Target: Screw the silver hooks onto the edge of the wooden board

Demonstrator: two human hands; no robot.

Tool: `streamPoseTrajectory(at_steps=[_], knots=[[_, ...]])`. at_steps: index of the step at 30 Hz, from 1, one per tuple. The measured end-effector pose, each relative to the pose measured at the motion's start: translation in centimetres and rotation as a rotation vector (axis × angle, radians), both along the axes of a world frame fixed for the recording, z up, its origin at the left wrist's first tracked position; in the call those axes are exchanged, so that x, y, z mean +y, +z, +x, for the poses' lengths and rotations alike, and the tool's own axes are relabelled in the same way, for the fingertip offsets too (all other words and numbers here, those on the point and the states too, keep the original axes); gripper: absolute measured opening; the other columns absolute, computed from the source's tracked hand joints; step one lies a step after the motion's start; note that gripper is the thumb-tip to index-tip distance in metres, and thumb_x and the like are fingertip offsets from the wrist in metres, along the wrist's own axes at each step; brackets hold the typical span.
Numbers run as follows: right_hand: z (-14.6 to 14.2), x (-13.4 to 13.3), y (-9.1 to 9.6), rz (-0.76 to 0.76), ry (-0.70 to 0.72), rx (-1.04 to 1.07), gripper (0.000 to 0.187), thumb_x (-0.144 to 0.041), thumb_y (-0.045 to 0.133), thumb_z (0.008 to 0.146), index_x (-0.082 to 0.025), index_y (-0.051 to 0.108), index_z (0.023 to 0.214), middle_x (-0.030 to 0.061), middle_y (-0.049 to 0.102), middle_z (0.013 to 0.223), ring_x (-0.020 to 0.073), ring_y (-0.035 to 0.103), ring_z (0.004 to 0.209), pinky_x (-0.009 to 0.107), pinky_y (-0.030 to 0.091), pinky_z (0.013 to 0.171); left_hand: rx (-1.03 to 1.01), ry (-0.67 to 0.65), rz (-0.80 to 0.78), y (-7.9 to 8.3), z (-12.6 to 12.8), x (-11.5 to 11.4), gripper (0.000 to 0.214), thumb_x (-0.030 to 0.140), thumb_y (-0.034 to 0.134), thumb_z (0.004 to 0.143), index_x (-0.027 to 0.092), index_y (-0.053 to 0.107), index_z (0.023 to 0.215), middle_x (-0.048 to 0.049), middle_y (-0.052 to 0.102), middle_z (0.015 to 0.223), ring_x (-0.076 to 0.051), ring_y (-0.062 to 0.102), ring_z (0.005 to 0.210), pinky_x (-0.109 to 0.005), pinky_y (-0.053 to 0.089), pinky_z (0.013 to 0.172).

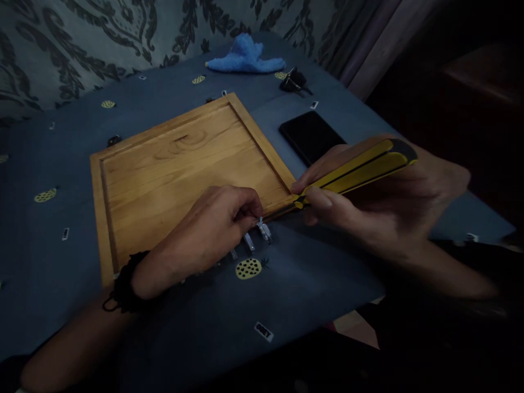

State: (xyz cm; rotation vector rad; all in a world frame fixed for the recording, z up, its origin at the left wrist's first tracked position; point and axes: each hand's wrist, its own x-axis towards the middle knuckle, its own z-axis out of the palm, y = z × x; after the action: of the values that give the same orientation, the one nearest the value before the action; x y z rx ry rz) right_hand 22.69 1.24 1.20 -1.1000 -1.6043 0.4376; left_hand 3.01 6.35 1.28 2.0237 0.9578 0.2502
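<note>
Left hand: here's the left hand (208, 224), reaching across the near side of a honey-brown, rectangular wooden panel with a raised border (176, 164), thumb and forefinger drawn together at the near edge; what sits between them I can't make out.
Silvery fitting: one slim, pale metal piece (265, 232) right at those fingertips, jutting off the panel's near edge.
Right hand: the right hand (393, 213), just off the panel's near right corner, fingers wrapped firmly round a yellow-and-black plastic-handled screwdriver (360, 169).
Screwdriver: dark shaft pointing left along the near edge, toward the left fingertips; the tip is hard to pick out.
Count at the bench: two hands, one panel, one screwdriver, at least three silvery pieces in a row along the near edge, others blurred.
Far edge: two small dark fittings (114, 140) there, one left, one right.
Beyond: one flat black phone (311, 134) right of the panel; at the far side, one fuzzy blue bundle (244, 54) and one small black object (293, 81).
Underneath: blue cloth with yellow pineapples (319, 284).
</note>
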Motion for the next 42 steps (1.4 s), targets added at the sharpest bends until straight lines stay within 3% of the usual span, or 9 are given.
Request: streamPoseTrajectory(at_steps=[9, 24, 28, 34, 38, 42], knots=[[0.0, 0.0, -0.3, 0.021, 0.007, 0.015, 0.015, -0.018, 0.075, 0.078, -0.026, 0.063, 0.075, 0.0002, 0.068, 0.072, 0.0158, 0.064, 0.055, 0.031, 0.049, 0.042, 0.018, -0.024, 0.017, 0.6, 0.1, -0.1, 0.016, 0.006, 0.058, 0.082, 0.018, 0.068, 0.08, 0.0046, 0.068, 0.074, -0.008, 0.06, 0.067, -0.021, 0.042, 0.06], [0.0, 0.1, -0.3, -0.006, -0.009, 0.038, 0.018, -0.02, 0.081, 0.073, -0.028, 0.064, 0.073, -0.0007, 0.068, 0.072, 0.017, 0.063, 0.054, 0.031, 0.05, 0.038, 0.036, 0.013, 0.012, 1.2, -0.3, 0.0, 0.008, 0.017, 0.063, 0.086, 0.02, 0.07, 0.089, 0.001, 0.071, 0.085, -0.013, 0.065, 0.078, -0.025, 0.046, 0.066], [0.0, 0.0, -0.2, 0.001, 0.012, 0.063, 0.019, -0.023, 0.084, 0.071, -0.027, 0.065, 0.073, -0.0012, 0.067, 0.07, 0.0162, 0.063, 0.054, 0.029, 0.05, 0.039, 0.025, 0.067, 0.083, 1.7, -1.4, -1.3, 0.012, 0.026, 0.061, 0.091, 0.021, 0.066, 0.1, 0.0001, 0.071, 0.091, -0.015, 0.065, 0.084, -0.027, 0.049, 0.071], [0.1, -0.1, -0.2, -0.027, 0.014, 0.029, 0.016, -0.025, 0.084, 0.072, -0.026, 0.069, 0.073, 0.0009, 0.067, 0.071, 0.0171, 0.066, 0.056, 0.03, 0.054, 0.043, 0.06, 0.119, 0.353, 0.5, -1.8, -4.5, 0.055, 0.038, 0.075, 0.082, 0.021, 0.048, 0.128, -0.0067, 0.065, 0.121, -0.024, 0.061, 0.11, -0.04, 0.049, 0.094], [0.0, 0.2, -0.5, 0.053, 0.029, 0.062, 0.017, -0.021, 0.084, 0.072, -0.027, 0.068, 0.074, -0.001, 0.067, 0.069, 0.0165, 0.063, 0.05, 0.032, 0.053, 0.042, 0.135, 0.11, 0.487, -0.3, -1.0, -5.2, 0.069, 0.04, 0.078, 0.079, 0.018, 0.04, 0.133, -0.009, 0.066, 0.12, -0.027, 0.06, 0.111, -0.044, 0.049, 0.093], [-0.1, 0.4, -0.7, 0.122, 0.045, 0.046, 0.016, -0.018, 0.083, 0.072, -0.025, 0.068, 0.072, -0.0008, 0.065, 0.065, 0.0171, 0.063, 0.05, 0.033, 0.049, 0.041, 0.189, 0.098, 0.525, -0.5, -0.4, -5.4, 0.067, 0.038, 0.072, 0.084, 0.016, 0.035, 0.136, -0.0099, 0.066, 0.12, -0.029, 0.06, 0.108, -0.045, 0.048, 0.09]])
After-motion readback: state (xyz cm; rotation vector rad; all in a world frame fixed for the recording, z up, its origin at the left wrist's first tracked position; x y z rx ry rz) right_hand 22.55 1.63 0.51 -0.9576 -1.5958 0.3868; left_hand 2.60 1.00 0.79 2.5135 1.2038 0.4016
